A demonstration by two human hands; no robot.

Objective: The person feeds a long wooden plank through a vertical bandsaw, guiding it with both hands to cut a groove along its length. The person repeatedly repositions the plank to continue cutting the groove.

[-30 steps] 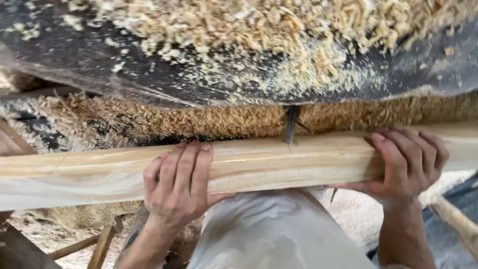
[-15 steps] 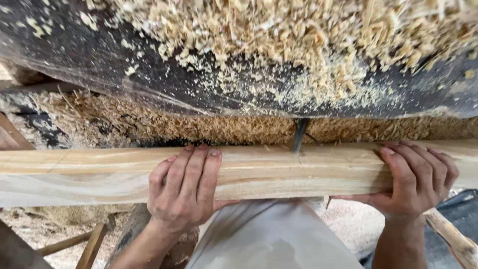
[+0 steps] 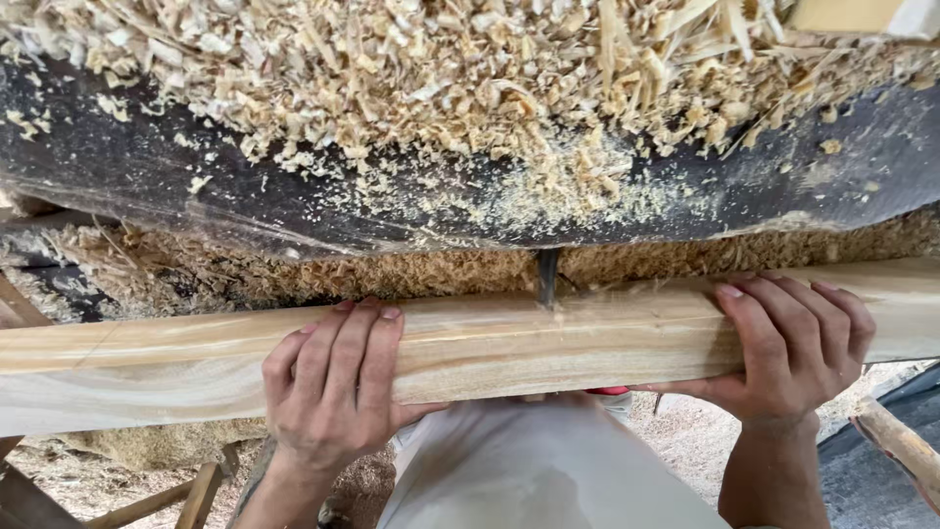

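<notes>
**Hands press a pale beam against a cutter at the bench edge**

Hands grip a long, pale wooden beam [image 3: 548,338] from below and pull it up against the near edge of a dark work surface [image 3: 147,186]. That surface arches across the top of the view under a thick layer of wood shavings [image 3: 470,78]. The beam runs the whole width of the picture, parallel to the near edge and just under it, and rests on the person's lap, which is covered in a light cloth [image 3: 539,470].

A packed bed of sawdust [image 3: 294,274] fills the gap between surface and beam. The left hand [image 3: 333,392] wraps over the beam left of centre, its fingers curled across the top face. The right hand [image 3: 793,348] clasps it near the right end in the same way. Between them a narrow dark blade [image 3: 546,276] drops from under the edge and meets the top of the beam, where fine chips blur.

By the look of it, the cut is in progress. The next move seems to call for steady, even pressure from both hands and a slow slide of the beam along the edge, with fingers kept clear of the blade.

Against the picture of a second ago, the grips are unchanged, the shavings pile fills more of the view, and the beam sits a little lower.
</notes>
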